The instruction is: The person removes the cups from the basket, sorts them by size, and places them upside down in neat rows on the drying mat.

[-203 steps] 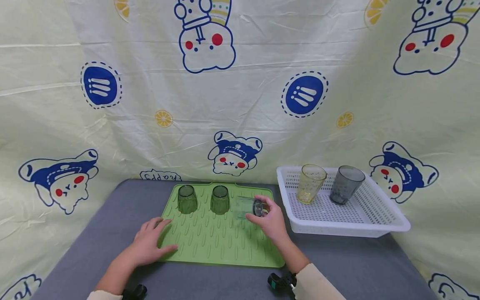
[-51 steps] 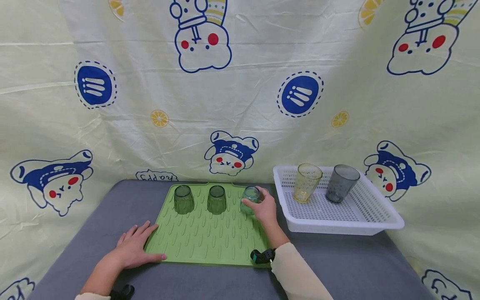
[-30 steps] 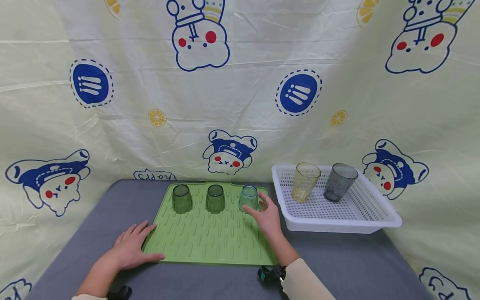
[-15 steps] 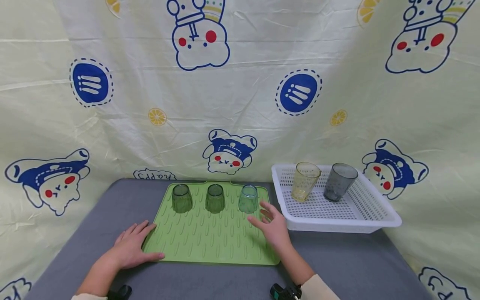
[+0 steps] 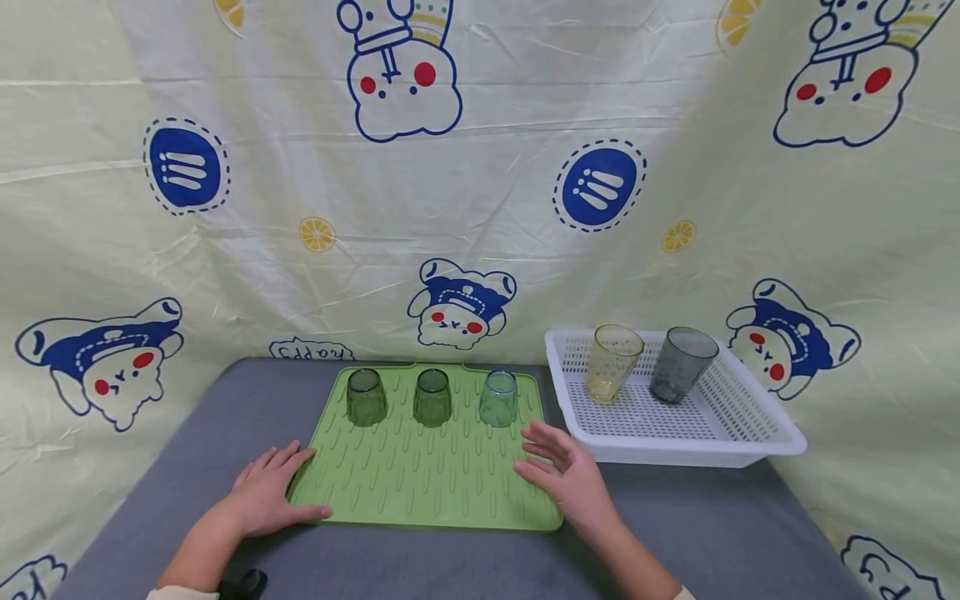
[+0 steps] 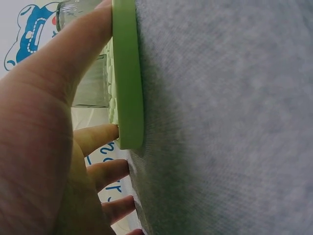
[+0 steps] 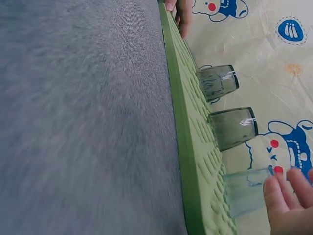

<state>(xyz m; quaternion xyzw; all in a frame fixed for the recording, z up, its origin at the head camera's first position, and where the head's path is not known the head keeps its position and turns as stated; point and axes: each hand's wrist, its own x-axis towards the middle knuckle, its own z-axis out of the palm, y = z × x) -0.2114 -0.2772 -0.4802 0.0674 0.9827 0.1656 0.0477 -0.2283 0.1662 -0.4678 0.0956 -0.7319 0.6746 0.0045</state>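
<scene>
Now we log the right hand [image 5: 567,479] drawn back, fingers loosely parted and empty, so the blue-green tumbler [image 5: 498,402] stands unheld, inverted, third in line on the green mat [image 5: 427,475], whose left edge the left hand [image 5: 261,497] touches, fingers spread.

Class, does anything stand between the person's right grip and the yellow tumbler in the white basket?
Yes: the near-left corner of the white basket lies between the right grip and the yellow tumbler. Nothing visible covers the tumbler's open top.
</scene>
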